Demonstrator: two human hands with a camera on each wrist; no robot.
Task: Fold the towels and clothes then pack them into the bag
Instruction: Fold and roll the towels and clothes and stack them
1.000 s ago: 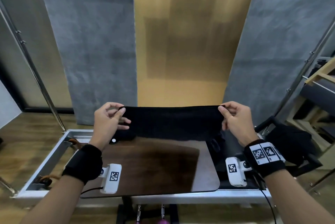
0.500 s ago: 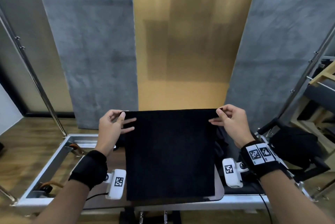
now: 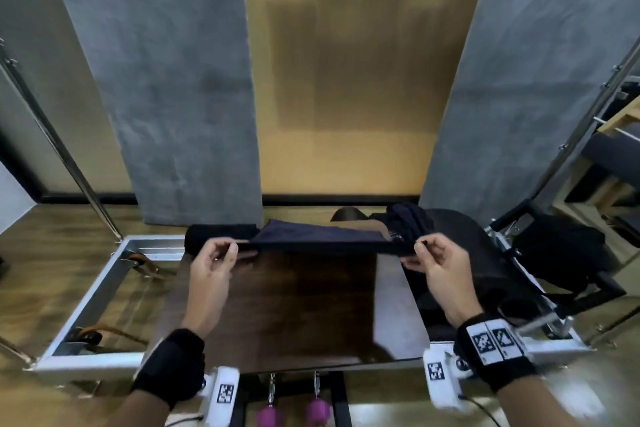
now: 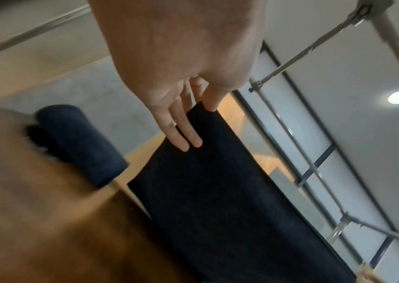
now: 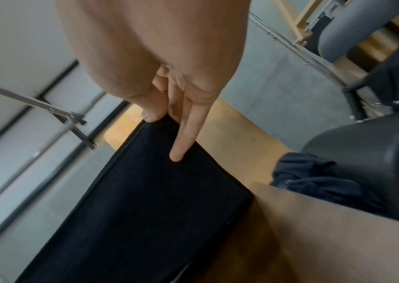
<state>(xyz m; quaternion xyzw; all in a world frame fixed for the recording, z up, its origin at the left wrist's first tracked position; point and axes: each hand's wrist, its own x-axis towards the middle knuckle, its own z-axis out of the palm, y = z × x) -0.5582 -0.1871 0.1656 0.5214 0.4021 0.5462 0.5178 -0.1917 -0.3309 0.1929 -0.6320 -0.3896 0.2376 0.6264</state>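
A dark towel (image 3: 318, 239) is held stretched above the far part of the brown tabletop (image 3: 294, 305), its long axis running left to right across the person and its broad face lying nearly level. One short end is pinched by the left hand (image 3: 211, 274) between thumb and fingers (image 4: 184, 137); the opposite end is pinched likewise by the right hand (image 3: 440, 267), one finger (image 5: 181, 137) being laid straight along the cloth. A rolled dark towel (image 3: 221, 236) is seen at the far left edge of the tabletop, its axis also left to right. Crumpled dark clothing (image 3: 405, 222) lies at the far right, beside a dark bag (image 3: 557, 250) resting beyond the metal frame (image 3: 104, 274).
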